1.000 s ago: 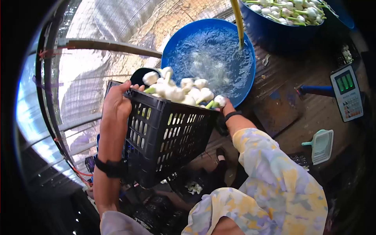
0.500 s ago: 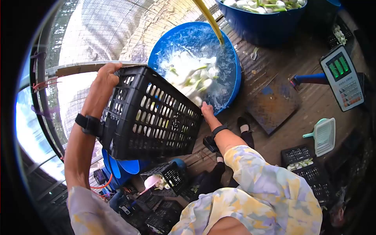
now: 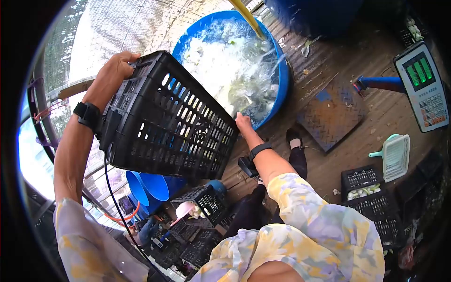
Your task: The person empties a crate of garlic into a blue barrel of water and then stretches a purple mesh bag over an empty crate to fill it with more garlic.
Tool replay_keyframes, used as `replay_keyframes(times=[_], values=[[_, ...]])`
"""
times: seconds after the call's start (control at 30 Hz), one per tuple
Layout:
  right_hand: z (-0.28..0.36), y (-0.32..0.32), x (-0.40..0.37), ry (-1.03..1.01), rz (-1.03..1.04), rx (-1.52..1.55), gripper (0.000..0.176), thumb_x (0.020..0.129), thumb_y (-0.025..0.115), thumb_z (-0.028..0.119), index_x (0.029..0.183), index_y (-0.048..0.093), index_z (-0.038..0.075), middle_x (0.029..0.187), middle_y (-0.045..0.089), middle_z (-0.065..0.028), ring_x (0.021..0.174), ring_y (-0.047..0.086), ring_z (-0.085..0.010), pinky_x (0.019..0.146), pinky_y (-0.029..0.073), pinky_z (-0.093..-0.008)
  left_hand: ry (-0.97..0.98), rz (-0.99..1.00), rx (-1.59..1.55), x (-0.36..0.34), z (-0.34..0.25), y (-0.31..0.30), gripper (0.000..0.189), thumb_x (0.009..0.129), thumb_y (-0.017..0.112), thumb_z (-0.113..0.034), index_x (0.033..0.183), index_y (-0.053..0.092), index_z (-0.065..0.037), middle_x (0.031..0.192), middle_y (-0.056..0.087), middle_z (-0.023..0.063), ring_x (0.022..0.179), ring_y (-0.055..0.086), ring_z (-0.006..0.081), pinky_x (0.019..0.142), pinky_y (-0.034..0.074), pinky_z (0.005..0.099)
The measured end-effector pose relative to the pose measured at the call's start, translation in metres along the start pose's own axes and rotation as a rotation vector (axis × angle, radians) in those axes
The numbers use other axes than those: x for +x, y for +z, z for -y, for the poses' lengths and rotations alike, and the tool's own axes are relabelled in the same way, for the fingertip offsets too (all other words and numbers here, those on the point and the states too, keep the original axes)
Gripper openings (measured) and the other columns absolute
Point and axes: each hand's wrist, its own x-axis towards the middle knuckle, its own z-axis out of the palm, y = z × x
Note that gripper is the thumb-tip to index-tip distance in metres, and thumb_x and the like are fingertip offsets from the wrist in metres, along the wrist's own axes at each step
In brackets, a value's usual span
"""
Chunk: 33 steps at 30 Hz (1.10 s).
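A black plastic crate [image 3: 178, 122] is held up and tipped over the blue tub [image 3: 285, 80], its slotted side facing me. My left hand [image 3: 123, 63] grips the crate's upper far edge. Low on the tub side, my right hand [image 3: 243, 124] is closed on the crate's corner, close to the tub's rim. White foaming water [image 3: 221, 66] churns in the tub, with pale and greenish pieces blurred in it. Light shows through most of the crate's slots. A yellow pipe [image 3: 249, 19] reaches over the tub's back rim.
On the wooden floor lies a rusty metal scale plate [image 3: 331, 117], with a lit digital display [image 3: 420, 73] to its right. A pale green handled basket [image 3: 395, 157] rests beside black crates [image 3: 376, 207]. Blue containers [image 3: 150, 185] and another crate [image 3: 209, 202] stand lower left.
Pale vegetables with green stems that were sliding from the crate are now in the splashing water. The crate has shifted left and slightly up, with both hands still on it.
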Motion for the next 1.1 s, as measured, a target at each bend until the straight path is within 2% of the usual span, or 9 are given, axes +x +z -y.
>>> replay_keyframes(times=[0.23, 0.33, 0.53, 0.6, 0.77, 0.87, 0.97, 1.03, 1.1], values=[[-0.020, 0.035, 0.022, 0.385, -0.011, 0.502, 0.028, 0.081, 0.048, 0.030, 0.091, 0.054, 0.005, 0.075, 0.059, -0.0141, 0.077, 0.060, -0.0294, 0.062, 0.047, -0.0416, 0.018, 0.008, 0.065, 0.022, 0.017, -0.003, 0.044, 0.067, 0.048, -0.007, 0.107, 0.056, 0.010, 0.089, 0.060, 0.0111, 0.074, 0.054, 0.0116, 0.065, 0.041, 0.0214], [-0.010, 0.011, 0.012, -0.241, 0.080, -0.374, 0.026, 0.077, 0.055, 0.024, 0.092, 0.054, 0.003, 0.078, 0.060, -0.0117, 0.080, 0.060, -0.0285, 0.064, 0.048, -0.0401, -0.024, 0.030, 0.092, 0.022, 0.007, -0.004, 0.044, 0.067, 0.048, -0.008, 0.106, 0.056, 0.009, 0.087, 0.060, 0.0105, 0.073, 0.053, 0.0112, 0.064, 0.041, 0.0217], [-0.023, 0.033, 0.027, 0.303, 0.030, 0.378, 0.024, 0.067, 0.061, 0.004, 0.091, 0.057, 0.003, 0.083, 0.063, -0.0143, 0.081, 0.062, -0.0282, 0.068, 0.052, -0.0394, 0.020, 0.016, 0.093, 0.011, -0.002, 0.001, 0.041, 0.069, 0.047, -0.009, 0.105, 0.057, 0.007, 0.090, 0.060, 0.0069, 0.072, 0.053, 0.0080, 0.064, 0.042, 0.0214], [-0.004, -0.001, 0.009, -0.182, 0.148, -0.458, 0.016, 0.075, 0.051, 0.006, 0.088, 0.058, 0.002, 0.079, 0.063, -0.0152, 0.076, 0.063, -0.0283, 0.067, 0.053, -0.0387, -0.049, 0.049, 0.000, -0.010, -0.005, 0.001, 0.038, 0.071, 0.047, -0.009, 0.104, 0.058, 0.006, 0.092, 0.060, 0.0076, 0.074, 0.053, 0.0080, 0.066, 0.042, 0.0216], [-0.005, 0.009, 0.006, -0.302, 0.086, -0.554, 0.017, 0.073, 0.049, 0.011, 0.077, 0.064, 0.004, 0.080, 0.061, -0.0224, 0.077, 0.063, -0.0326, 0.064, 0.049, -0.0394, 0.479, -0.234, 0.440, -0.099, 0.041, 0.016, 0.023, 0.082, 0.053, -0.012, 0.100, 0.057, 0.002, 0.114, 0.055, 0.0155, 0.097, 0.057, 0.0225, 0.090, 0.041, 0.0300], [0.004, 0.009, -0.010, -0.341, 0.197, -0.521, 0.021, 0.076, 0.048, 0.017, 0.081, 0.065, 0.005, 0.084, 0.063, -0.0209, 0.080, 0.063, -0.0319, 0.070, 0.048, -0.0392, -0.552, -0.425, -1.437, -0.128, 0.120, 0.034, 0.035, 0.085, 0.051, -0.002, 0.113, 0.032, 0.010, 0.097, 0.050, 0.0210, 0.090, 0.057, 0.0286, 0.083, 0.054, 0.0379], [0.039, -0.004, -0.041, -0.285, 0.243, -0.523, 0.028, 0.078, 0.050, 0.025, 0.088, 0.065, 0.004, 0.090, 0.064, -0.0181, 0.082, 0.062, -0.0311, 0.075, 0.048, -0.0381, -0.617, -0.544, -1.467, -0.235, 0.170, 0.073, 0.003, 0.077, 0.051, 0.000, 0.076, 0.048, 0.000, 0.069, 0.050, 0.0087, 0.069, 0.054, 0.0176, 0.070, 0.055, 0.0304], [0.044, 0.014, -0.057, 0.224, 0.135, 0.017, 0.028, 0.074, 0.058, 0.024, 0.092, 0.066, 0.005, 0.088, 0.065, -0.0149, 0.082, 0.063, -0.0260, 0.073, 0.048, -0.0328, -0.691, -0.545, -1.527, -0.295, 0.206, 0.108, 0.010, 0.080, 0.056, -0.008, 0.073, 0.049, -0.009, 0.059, 0.046, 0.0002, 0.049, 0.045, 0.0114, 0.042, 0.036, 0.0248], [0.040, 0.026, -0.080, 0.057, 0.077, 0.038, 0.026, 0.072, 0.059, 0.020, 0.091, 0.066, 0.005, 0.087, 0.066, -0.0137, 0.080, 0.063, -0.0241, 0.072, 0.048, -0.0313, -0.830, -0.630, -1.526, -0.339, 0.229, 0.150, 0.009, 0.082, 0.059, -0.013, 0.077, 0.052, -0.011, 0.054, 0.041, -0.0029, 0.043, 0.040, 0.0095, 0.038, 0.034, 0.0244]])
